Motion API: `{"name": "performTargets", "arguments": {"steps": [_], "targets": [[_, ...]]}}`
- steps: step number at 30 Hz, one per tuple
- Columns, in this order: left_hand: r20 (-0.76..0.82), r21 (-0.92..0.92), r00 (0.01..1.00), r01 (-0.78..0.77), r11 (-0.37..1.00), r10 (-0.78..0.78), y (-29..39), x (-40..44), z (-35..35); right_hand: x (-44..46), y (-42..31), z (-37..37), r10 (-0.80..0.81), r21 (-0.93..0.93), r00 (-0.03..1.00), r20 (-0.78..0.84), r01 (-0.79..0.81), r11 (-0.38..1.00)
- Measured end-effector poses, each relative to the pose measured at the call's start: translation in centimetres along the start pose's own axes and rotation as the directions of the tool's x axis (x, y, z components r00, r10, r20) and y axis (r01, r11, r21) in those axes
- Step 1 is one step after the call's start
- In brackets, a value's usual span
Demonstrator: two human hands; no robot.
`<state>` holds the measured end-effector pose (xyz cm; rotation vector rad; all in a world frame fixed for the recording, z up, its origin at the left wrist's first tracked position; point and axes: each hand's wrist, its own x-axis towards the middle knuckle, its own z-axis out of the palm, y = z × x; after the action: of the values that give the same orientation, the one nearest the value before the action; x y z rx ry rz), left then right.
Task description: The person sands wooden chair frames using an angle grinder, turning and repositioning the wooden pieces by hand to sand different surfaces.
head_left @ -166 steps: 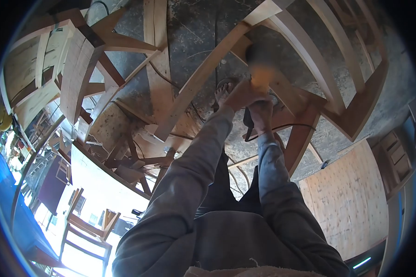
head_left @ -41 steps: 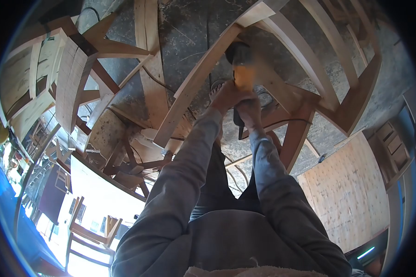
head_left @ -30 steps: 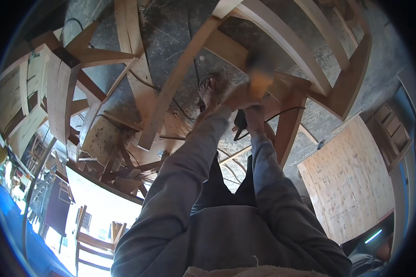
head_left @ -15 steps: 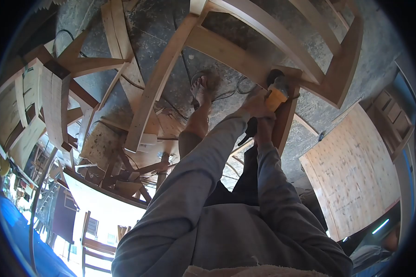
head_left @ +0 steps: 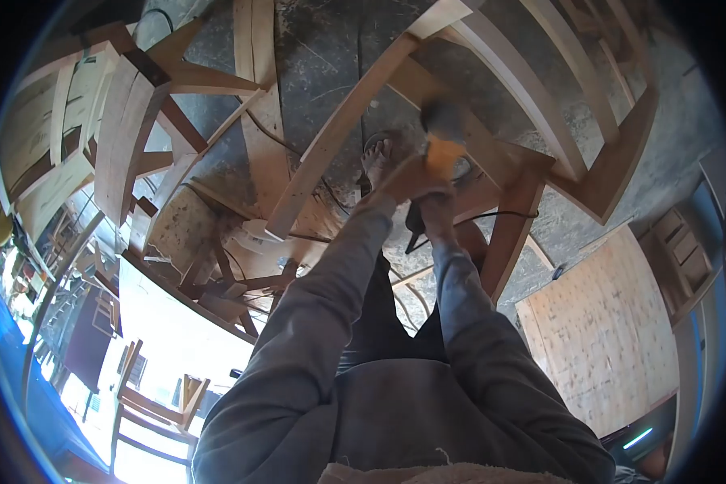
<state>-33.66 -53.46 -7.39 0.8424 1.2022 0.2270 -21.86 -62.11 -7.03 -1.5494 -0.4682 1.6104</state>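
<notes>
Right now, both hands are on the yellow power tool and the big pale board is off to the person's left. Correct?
Wrong side: the big pale board is off to the person's right, per the head view. The left hand and right hand are both on the yellow power tool, as you said.

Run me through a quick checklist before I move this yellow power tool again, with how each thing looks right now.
1. Grip: left hand and right hand both closed on the yellow power tool: ok.
2. Hand protection: both hands bare: not ok, in my judgement.
3. Footwear: toes of the foot exposed near the work: probably not ok.
4. Cable: passes across a leg of the wooden frame close to the right hand, so it might snag: not ok.
5. Tool head clear of the wood: blurred, cannot tell.
</notes>
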Motion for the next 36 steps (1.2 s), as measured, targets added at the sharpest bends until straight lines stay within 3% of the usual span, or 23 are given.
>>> {"name": "performTargets", "arguments": {"steps": [3, 6, 9, 12, 14, 17, 20, 24, 27, 29, 30, 36], "targets": [[-0.189, -0.065, 0.981, -0.049, 0.997, 0.036, 0.9, -1.1, -3.3, 2.5, -0.5, 3.0, 0.09, -0.123, 0.994, 0.067, -0.081, 0.989], [-0.195, -0.06, 0.98, 0.024, 0.998, -0.035, -0.2, 0.5, -5.1, 4.1, -1.3, 5.1, 0.047, -0.171, 0.996, 0.079, -0.033, 0.985], [-0.13, 0.041, 0.991, -0.022, 0.999, 0.027, 1.9, 2.3, -4.6, 5.5, -1.8, 3.0, 0.069, 0.033, 0.988, 0.137, -0.075, 0.997], [0.006, 0.236, 0.994, -0.111, 0.965, 0.113, 3.6, 3.5, -1.3, 4.6, -1.8, -0.3, 0.044, 0.026, 0.999, -0.003, -0.044, 0.999], [0.035, 0.209, 0.997, -0.073, 0.975, 0.068, 1.5, 4.6, 3.2, 2.2, -1.9, -3.7, 0.001, -0.027, 0.999, -0.032, -0.002, 1.0], [0.142, 0.168, 0.99, -0.035, 0.985, 0.011, 1.3, 4.9, 8.9, -1.0, -3.0, -6.6, 0.222, 0.045, 0.919, -0.327, -0.22, 0.974], [0.175, 0.171, 0.984, 0.013, 0.985, -0.043, 2.1, 3.8, 11.7, -2.6, -1.9, -10.2, 0.241, 0.101, 0.897, -0.371, -0.22, 0.97], [0.232, 0.13, 0.957, 0.147, 0.981, -0.174, 3.2, 0.7, 11.1, -5.0, -5.0, -8.9, 0.295, 0.045, 0.914, -0.279, -0.294, 0.955], [0.314, -0.422, 0.934, 0.297, 0.857, -0.169, 4.3, -3.7, 9.8, -7.3, -11.0, -6.8, 0.34, 0.023, 0.933, -0.118, -0.339, 0.94], [0.296, -0.594, 0.94, 0.319, 0.738, -0.169, 3.7, -6.2, 10.4, -9.0, -14.9, -6.6, 0.343, -0.004, 0.939, -0.008, -0.343, 0.939], [0.282, -0.675, 0.945, 0.32, 0.666, -0.168, 3.7, -7.4, 10.9, -9.9, -16.4, -6.7, 0.36, -0.031, 0.933, 0.007, -0.359, 0.933], [0.189, -0.847, 0.974, 0.097, 0.522, 0.126, 11.0, -12.1, 16.2, -14.4, -25.0, -9.8, 0.428, -0.129, 0.897, 0.109, -0.414, 0.901]]}}
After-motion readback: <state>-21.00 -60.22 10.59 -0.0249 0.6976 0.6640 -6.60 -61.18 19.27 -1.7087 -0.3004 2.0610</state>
